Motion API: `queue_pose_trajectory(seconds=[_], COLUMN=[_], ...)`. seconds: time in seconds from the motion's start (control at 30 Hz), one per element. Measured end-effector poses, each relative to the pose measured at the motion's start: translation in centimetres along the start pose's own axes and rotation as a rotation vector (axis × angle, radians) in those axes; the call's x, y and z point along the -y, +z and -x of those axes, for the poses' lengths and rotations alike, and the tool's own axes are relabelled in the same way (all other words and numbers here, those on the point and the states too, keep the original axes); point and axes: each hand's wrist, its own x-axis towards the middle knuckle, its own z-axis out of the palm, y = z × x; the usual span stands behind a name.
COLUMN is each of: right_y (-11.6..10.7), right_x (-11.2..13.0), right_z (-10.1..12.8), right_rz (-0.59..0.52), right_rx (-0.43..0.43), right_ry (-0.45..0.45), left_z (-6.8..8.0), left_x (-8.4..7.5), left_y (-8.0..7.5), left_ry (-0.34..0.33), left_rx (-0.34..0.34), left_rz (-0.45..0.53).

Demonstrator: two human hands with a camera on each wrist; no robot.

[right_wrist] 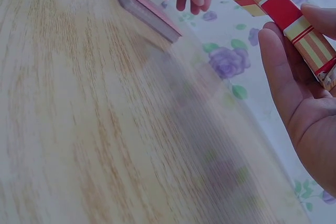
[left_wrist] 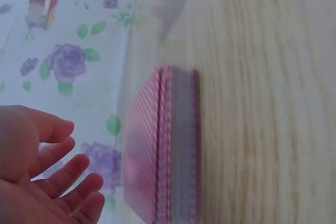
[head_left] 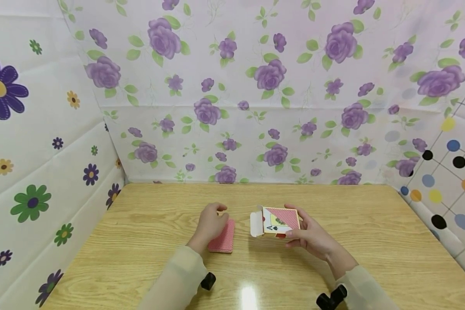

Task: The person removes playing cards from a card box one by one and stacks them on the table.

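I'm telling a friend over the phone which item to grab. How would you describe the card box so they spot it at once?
Look at the wooden table in front of the flowered wall. Near its middle, the right hand holds the card box just above the surface, its flap open toward the left. Unlike the plain red-backed deck lying flat by the left hand, it shows an ace of spades on its face.

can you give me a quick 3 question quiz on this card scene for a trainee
1. True or false: the deck of cards lies on the wooden table.
2. Which hand holds the card box? A left hand B right hand C neither
3. Fill in: the flap of the box is ____.

Key: 1 true; 2 B; 3 open
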Motion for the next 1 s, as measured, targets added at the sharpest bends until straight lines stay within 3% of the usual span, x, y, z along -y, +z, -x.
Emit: queue_pose_trajectory(seconds=[0.3,0.8,1.0], right_y=[0.0,0.0,-0.1], right_x=[0.1,0.0,0.0], right_z=[0.0,-0.1,-0.2], right_rz=[0.002,0.011,0.017], right_rx=[-0.008,-0.006,-0.005], right_ry=[0.01,0.011,0.011], left_z=[0.8,2.6,2.6], left_x=[-1.6,-5.0,-5.0], left_y=[0.8,1.2,1.8], left_ry=[0.016,0.139,0.093], left_rx=[-0.007,0.035,0.079], left_rz=[0.118,0.239,0.264])
